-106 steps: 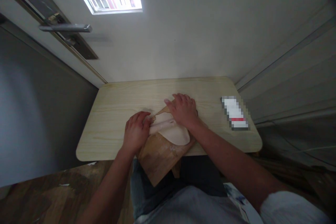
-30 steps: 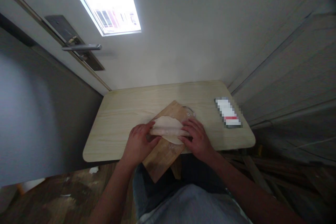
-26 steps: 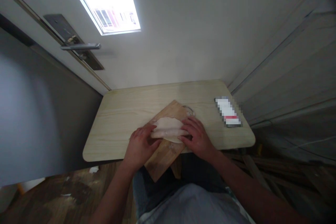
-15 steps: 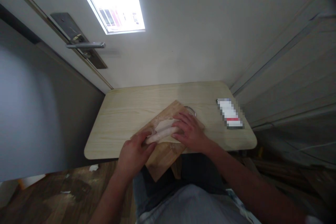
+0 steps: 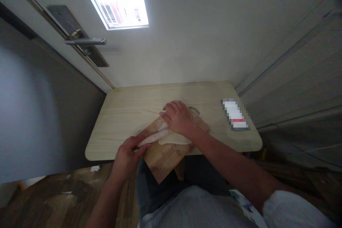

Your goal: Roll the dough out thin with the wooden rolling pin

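Observation:
A pale, floury rolling pin (image 5: 155,137) lies slantwise over a flat sheet of dough (image 5: 175,139) on a wooden cutting board (image 5: 163,160). At the pin's near left end, my left hand (image 5: 129,155) is closed, fingers on one side and thumb on the other. My right hand (image 5: 178,117) is over the pin's far end, palm down with fingers bent toward the left. It hides that end and part of the dough's far side. Flour marks show on the board.
The board rests on a light wooden table (image 5: 120,114), its near corner jutting past the front edge. A thin metal ring (image 5: 196,111) shows behind my right wrist. A phone (image 5: 235,114), its screen blurred, lies at right. A door with a lever handle (image 5: 88,41) stands behind.
My right hand has moved left and away from me, its palm now over the pin. My left hand and the pin have shifted left, uncovering more dough on the near side.

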The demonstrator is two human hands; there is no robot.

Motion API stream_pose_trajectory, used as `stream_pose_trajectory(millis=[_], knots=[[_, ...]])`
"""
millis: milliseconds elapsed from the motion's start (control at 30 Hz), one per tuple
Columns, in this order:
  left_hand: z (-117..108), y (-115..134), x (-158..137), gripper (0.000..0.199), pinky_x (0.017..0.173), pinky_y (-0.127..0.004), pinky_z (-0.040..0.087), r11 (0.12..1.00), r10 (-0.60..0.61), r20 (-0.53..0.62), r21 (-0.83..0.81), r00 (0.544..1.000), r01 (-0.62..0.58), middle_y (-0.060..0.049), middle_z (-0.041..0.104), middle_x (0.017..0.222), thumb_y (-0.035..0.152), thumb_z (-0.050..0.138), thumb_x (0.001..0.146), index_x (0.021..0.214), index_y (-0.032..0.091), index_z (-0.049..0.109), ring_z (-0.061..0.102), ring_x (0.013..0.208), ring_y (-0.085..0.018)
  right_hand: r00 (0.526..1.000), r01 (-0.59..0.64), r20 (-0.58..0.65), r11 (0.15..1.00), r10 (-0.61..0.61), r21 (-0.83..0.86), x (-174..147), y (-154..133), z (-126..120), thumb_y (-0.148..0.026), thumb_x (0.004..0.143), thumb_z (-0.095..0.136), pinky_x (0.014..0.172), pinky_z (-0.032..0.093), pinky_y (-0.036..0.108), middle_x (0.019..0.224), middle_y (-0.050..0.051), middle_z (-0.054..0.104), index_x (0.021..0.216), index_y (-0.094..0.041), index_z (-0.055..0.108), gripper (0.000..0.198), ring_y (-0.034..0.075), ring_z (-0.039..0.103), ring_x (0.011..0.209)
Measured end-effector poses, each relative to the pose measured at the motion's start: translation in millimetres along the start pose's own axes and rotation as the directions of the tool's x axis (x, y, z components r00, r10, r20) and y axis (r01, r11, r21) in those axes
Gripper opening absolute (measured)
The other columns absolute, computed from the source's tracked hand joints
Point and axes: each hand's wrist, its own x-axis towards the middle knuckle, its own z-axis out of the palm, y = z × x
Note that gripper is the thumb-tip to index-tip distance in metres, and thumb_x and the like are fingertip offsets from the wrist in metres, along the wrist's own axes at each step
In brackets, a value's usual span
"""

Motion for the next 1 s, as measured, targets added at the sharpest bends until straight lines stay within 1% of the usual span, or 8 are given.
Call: stream_pose_trajectory(millis=[167,300,400,500,533,600,700,1000], knots=[[-4.0,-3.2,-4.0,0.034,0.088,-0.041,0.053,0.986,0.09,-0.036,0.145,0.995,-0.084,-0.006,0.072,0.101,0.048,0.064,0.087,0.11,0.024,0.071,0.066,0.097,-0.025,0.992,-0.117,-0.065,0.987,0.11,-0.113,-10.4,-3.5,22.3,-0.048,0.096,0.051,0.103,0.034,0.049,0.111,0.013,0.065,0.101,-0.019,0.065,0.033,0.029,0.051,0.112],[0.7,25.7,-4.3,0.032,0.098,-0.051,0.046,0.924,0.14,-0.1,0.37,0.985,-0.094,-0.007,0.072,0.111,0.048,0.065,0.086,0.109,0.027,0.071,0.063,0.107,-0.03,0.99,-0.119,-0.098,0.983,0.106,-0.141,-17.6,-4.9,24.5,-0.044,0.093,0.054,0.105,0.031,0.054,0.117,0.013,0.063,0.103,-0.021,0.064,0.027,0.032,0.048,0.117],[22.5,57.2,-3.9,0.038,0.113,-0.06,0.029,0.9,0.2,-0.088,0.41,0.976,-0.147,-0.009,0.066,0.132,0.043,0.056,0.093,0.126,0.027,0.064,0.056,0.124,-0.032,0.988,-0.125,-0.109,0.982,0.11,-0.14,-16.7,-5.4,24.4,-0.041,0.093,0.053,0.105,0.031,0.054,0.117,0.012,0.063,0.105,-0.021,0.064,0.025,0.032,0.048,0.117],[53.3,77.0,-5.5,0.052,0.118,-0.062,0.019,0.896,0.245,-0.023,0.387,0.969,-0.217,-0.014,0.056,0.145,0.041,0.05,0.096,0.144,0.02,0.048,0.047,0.137,-0.033,0.984,-0.153,-0.106,0.98,0.14,-0.126,-14.7,-4.6,25.8,-0.039,0.095,0.05,0.106,0.031,0.053,0.119,0.012,0.063,0.107,-0.021,0.064,0.026,0.031,0.048,0.118],[62.4,79.2,-6.7,0.057,0.118,-0.062,0.017,0.896,0.255,-0.032,0.385,0.966,-0.223,-0.015,0.053,0.148,0.042,0.051,0.096,0.147,0.018,0.043,0.045,0.139,-0.034,0.983,-0.162,-0.106,0.979,0.15,-0.12,-14.1,-4.1,26.3,-0.038,0.095,0.049,0.106,0.03,0.053,0.12,0.012,0.064,0.108,-0.021,0.065,0.026,0.031,0.048,0.118],[75.4,78.2,-10.0,0.067,0.119,-0.062,0.013,0.896,0.269,-0.074,0.385,0.96,-0.221,-0.017,0.049,0.151,0.045,0.052,0.095,0.153,0.016,0.035,0.042,0.141,-0.035,0.982,-0.169,-0.105,0.979,0.158,-0.111,-13.4,-3.0,27.3,-0.037,0.096,0.048,0.107,0.03,0.053,0.12,0.011,0.064,0.108,-0.022,0.065,0.026,0.031,0.048,0.119],[80.6,69.4,-15.5,0.072,0.121,-0.059,0.012,0.898,0.275,-0.151,0.392,0.949,-0.198,-0.017,0.049,0.151,0.045,0.054,0.094,0.155,0.017,0.031,0.043,0.141,-0.035,0.981,-0.176,-0.106,0.979,0.164,-0.107,-12.4,-1.6,28.0,-0.037,0.097,0.048,0.107,0.03,0.052,0.12,0.01,0.065,0.107,-0.023,0.065,0.025,0.03,0.049,0.118],[70.8,50.1,-5.1,0.061,0.121,-0.055,0.013,0.897,0.283,-0.112,0.383,0.953,-0.222,-0.011,0.051,0.15,0.043,0.053,0.095,0.151,0.023,0.04,0.045,0.14,-0.032,0.976,-0.188,-0.127,0.976,0.175,-0.105,-2.4,1.0,32.5,-0.047,0.101,0.041,0.108,0.029,0.053,0.131,0.013,0.061,0.117,-0.021,0.064,0.038,0.032,0.044,0.127]])
